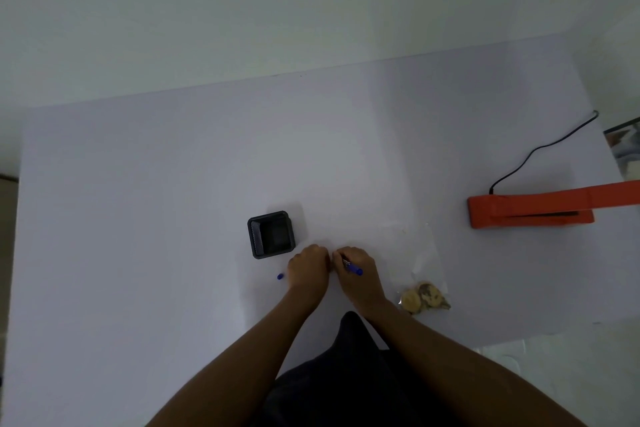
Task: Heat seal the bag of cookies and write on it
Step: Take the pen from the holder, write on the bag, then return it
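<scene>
Resting just right of the black square holder (271,234) on the pale worktop (138,218), the left hand (308,269) is curled, though whether it grips anything cannot be told. Beside it, nearly touching, the right hand (356,272) pinches a blue pen (353,268). Farther right of the holder lies the clear bag of cookies (420,282); beyond it sits the orange heat sealer (533,210) with its black cord (540,149). A blue cap (280,276) lies just below the holder.
</scene>
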The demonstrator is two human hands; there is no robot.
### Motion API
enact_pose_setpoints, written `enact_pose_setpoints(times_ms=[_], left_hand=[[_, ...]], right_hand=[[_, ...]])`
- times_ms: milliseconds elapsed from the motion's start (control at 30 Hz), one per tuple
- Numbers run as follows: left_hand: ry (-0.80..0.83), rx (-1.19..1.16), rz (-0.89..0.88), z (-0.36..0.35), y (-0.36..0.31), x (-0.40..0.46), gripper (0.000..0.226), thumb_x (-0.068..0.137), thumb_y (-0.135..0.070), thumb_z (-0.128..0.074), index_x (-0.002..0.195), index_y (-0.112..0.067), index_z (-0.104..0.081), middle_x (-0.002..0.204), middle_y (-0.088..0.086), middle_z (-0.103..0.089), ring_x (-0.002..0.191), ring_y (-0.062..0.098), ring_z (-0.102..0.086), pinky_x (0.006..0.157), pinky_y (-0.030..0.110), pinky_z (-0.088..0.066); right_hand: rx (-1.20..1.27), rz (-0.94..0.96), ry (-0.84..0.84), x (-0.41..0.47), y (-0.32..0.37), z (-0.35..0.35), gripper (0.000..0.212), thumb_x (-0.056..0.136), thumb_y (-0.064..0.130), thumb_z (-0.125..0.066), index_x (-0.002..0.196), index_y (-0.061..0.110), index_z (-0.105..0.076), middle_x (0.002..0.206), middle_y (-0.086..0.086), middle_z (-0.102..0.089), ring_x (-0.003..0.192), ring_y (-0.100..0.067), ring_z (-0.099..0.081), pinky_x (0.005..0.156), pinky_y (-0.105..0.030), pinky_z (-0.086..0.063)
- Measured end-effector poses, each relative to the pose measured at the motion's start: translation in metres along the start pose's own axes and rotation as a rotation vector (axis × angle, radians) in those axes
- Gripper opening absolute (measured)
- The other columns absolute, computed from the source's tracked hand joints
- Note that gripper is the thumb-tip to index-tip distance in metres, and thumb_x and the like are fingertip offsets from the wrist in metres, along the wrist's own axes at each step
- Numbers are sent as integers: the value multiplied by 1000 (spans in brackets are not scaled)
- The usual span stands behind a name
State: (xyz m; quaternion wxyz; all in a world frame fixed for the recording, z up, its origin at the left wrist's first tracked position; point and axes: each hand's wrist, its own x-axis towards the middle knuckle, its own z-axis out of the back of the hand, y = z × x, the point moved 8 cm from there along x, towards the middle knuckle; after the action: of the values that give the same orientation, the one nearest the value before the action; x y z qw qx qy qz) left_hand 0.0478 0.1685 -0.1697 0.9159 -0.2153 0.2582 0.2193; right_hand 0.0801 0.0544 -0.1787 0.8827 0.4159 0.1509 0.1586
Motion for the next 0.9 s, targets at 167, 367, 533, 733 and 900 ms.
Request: enact_pose_setpoints(times_ms=[167, 367, 533, 733, 900], left_hand=[[11, 6, 5, -2, 1, 0, 17, 94, -12, -56, 82, -14, -67, 88, 4, -66, 75, 20, -65, 71, 34, -57], [6, 7, 2, -1, 2, -1, 17, 95, -14, -57, 83, -14, -69, 88, 3, -66, 74, 19, -65, 70, 32, -56], [5, 2, 2, -1, 2, -2, 19, 94, -7, -55, 81, -13, -68, 88, 3, -65, 72, 18, -65, 68, 31, -56], [4, 15, -6, 1, 1, -2, 19, 94, -7, -53, 83, -13, -68, 88, 4, -64, 74, 19, -65, 67, 30, -54], [1, 9, 4, 0, 1, -2, 19, 93, -6, -54, 83, -13, -68, 89, 3, -65, 75, 19, -65, 68, 31, -56]], right_hand=[[-8, 33, 4, -4, 2, 1, 24, 97, 19, -53, 85, 9, -72, 78, -5, -70, 71, -7, -59, 72, -16, -49], [-27, 51, 20, -5, -3, -2, 24, 97, 19, -54, 86, 9, -72, 79, -5, -70, 72, -12, -62, 72, -20, -52], [-45, 83, 26, -8, 2, -2, 28, 96, 23, -51, 85, 8, -73, 78, -5, -71, 71, -14, -61, 70, -22, -51], [-43, 65, 10, -10, 0, -2, 32, 98, 28, -49, 88, 9, -73, 82, -3, -72, 75, -13, -60, 73, -18, -48], [-66, 77, 8, -9, 2, -1, 32, 98, 28, -48, 89, 10, -73, 81, -4, -72, 74, -13, -60, 73, -17, -48]])
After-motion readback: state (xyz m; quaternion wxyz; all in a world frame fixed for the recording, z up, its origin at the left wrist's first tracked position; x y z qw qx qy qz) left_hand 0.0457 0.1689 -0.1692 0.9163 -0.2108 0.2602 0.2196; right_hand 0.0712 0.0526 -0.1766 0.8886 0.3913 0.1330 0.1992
